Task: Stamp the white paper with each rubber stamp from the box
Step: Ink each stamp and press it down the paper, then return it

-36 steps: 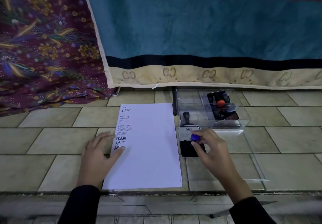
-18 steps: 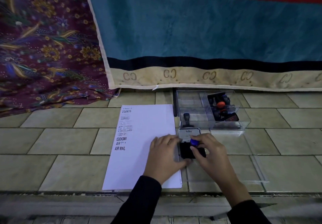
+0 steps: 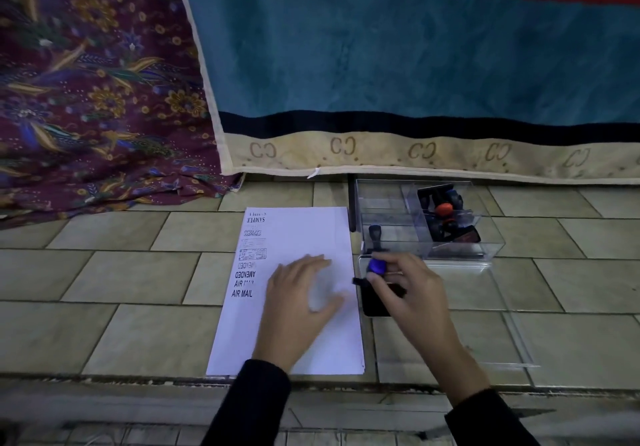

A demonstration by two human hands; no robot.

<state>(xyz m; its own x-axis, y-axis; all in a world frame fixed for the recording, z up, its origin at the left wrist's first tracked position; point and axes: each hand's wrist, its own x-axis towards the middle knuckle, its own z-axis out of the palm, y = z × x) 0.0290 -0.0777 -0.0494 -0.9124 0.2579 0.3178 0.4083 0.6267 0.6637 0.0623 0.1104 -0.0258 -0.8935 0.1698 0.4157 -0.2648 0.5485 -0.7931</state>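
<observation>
Leftward off the ink pad (image 3: 374,305) has slid the left hand (image 3: 298,295), now spread flat on the white paper (image 3: 304,234); the right hand (image 3: 415,293) pinches a blue-knobbed stamp (image 3: 375,266) over the pad, the box (image 3: 381,203) at its one o'clock.

The white paper (image 3: 304,234) lies flat on the tiled floor (image 3: 138,272), with black prints in a column along its left edge. To the right of its far end stands the clear box (image 3: 381,203), with several rubber stamps (image 3: 446,217) heaped in its right compartment. A blue-handled stamp (image 3: 375,266) is just on the near side of the box.
</observation>
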